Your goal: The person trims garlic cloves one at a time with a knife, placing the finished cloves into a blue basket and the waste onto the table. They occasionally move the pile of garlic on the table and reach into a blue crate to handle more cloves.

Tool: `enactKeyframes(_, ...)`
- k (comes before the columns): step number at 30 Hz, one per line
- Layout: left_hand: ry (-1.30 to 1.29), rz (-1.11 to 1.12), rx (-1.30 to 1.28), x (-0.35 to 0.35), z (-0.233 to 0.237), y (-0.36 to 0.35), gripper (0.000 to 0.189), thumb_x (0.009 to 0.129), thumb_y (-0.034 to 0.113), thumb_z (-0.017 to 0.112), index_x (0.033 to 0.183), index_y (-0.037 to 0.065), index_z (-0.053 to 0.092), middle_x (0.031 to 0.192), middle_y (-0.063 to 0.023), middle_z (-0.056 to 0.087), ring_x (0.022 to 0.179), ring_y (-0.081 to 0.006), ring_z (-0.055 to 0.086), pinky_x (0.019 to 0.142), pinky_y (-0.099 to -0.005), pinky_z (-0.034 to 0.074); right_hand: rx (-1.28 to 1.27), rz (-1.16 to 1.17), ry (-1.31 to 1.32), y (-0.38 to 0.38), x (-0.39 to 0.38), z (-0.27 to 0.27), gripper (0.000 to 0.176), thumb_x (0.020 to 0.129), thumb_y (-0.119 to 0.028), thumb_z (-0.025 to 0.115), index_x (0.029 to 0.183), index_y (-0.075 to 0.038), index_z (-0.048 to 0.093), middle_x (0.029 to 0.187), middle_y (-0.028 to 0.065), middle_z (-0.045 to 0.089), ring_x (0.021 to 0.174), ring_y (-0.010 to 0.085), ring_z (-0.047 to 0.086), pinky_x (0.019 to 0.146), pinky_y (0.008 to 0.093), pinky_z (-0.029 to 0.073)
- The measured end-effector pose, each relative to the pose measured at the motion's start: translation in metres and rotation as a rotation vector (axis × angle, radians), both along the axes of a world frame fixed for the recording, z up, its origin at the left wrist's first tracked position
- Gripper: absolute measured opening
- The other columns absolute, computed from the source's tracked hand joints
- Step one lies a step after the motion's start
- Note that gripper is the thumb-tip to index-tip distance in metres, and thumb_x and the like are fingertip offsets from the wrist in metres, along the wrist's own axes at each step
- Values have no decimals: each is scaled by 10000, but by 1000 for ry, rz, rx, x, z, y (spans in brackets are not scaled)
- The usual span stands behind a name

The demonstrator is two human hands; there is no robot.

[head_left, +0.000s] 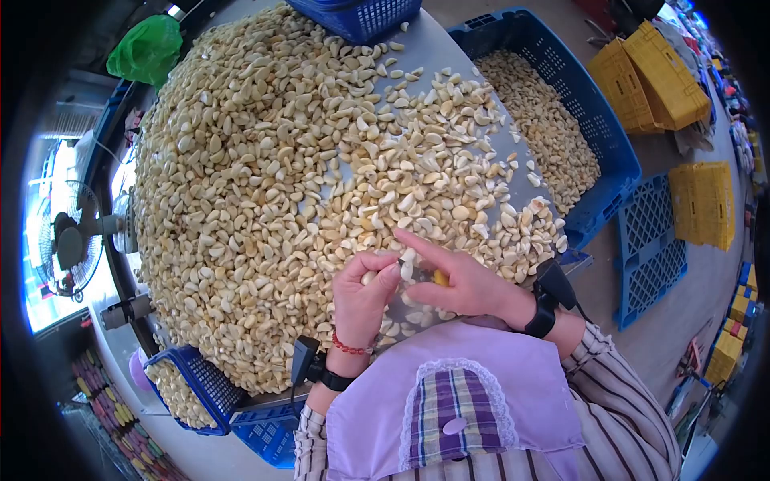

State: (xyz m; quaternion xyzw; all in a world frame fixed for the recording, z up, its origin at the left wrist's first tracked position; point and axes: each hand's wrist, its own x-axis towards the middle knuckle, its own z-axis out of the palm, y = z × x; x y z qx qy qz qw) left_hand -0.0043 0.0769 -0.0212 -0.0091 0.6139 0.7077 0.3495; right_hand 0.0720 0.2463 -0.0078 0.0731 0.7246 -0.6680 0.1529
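Note:
Peeled garlic cloves (241,176) lie in a wide, thick heap over the metal table. At the heap's near edge, my left hand (361,293) is closed in a pinch, with a pale clove (368,277) showing between its fingers. Another white garlic clove (407,263) is between the two hands at the fingertips, beside a small dark tip. My right hand (465,282) faces it, index finger stretched along the clove and thumb below. A small yellow piece (441,278), perhaps a handle, shows in the right palm; the rest of it is hidden.
A large blue crate (622,172) holding cloves stands right of the table (521,160). Blue baskets sit at the far edge (361,20) and near left (204,385). Yellow crates (642,84) and a blue pallet (654,248) are on the floor. A fan (72,236) stands left.

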Motion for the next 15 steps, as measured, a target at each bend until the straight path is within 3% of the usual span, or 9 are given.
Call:
enactKeyframes(4,-135,21,299,2,-14,-4,64,856,31,621,916,31,599,814,-40,612,547,-32,454,474,-171,353,-252,-33,5,0,-1,-9,586,911,-243,580,1439,-158,339,757,10,573,594,78,476,547,214,413)
enactKeyframes(6,-372,65,623,3,-19,-7,87,853,15,598,928,50,571,859,-73,615,529,-44,452,467,-181,359,-367,-269,-293,3,-3,-12,502,934,-208,545,1411,-156,396,713,-23,549,548,38,453,483,178,376)
enactKeyframes(9,-416,-32,755,0,-22,-9,188,850,97,649,1002,91,538,861,-48,586,531,-52,443,414,-165,329,-463,-377,-218,16,1,-19,502,936,-224,540,1410,-149,393,672,-27,527,502,25,440,442,168,359)
enactKeyframes(13,-455,-48,817,-16,-11,2,155,847,101,640,986,88,570,808,-33,577,553,-58,459,430,-188,360,-569,-518,-98,32,4,-17,504,949,-241,508,1410,-94,366,653,-23,504,463,42,430,411,180,348)
enactKeyframes(15,59,-136,48,-22,-23,6,123,849,115,632,967,84,627,771,-47,596,562,-109,512,466,-230,410,-580,-558,-83,39,7,-18,509,947,-251,514,1406,-88,367,661,-20,503,460,43,434,409,178,351)
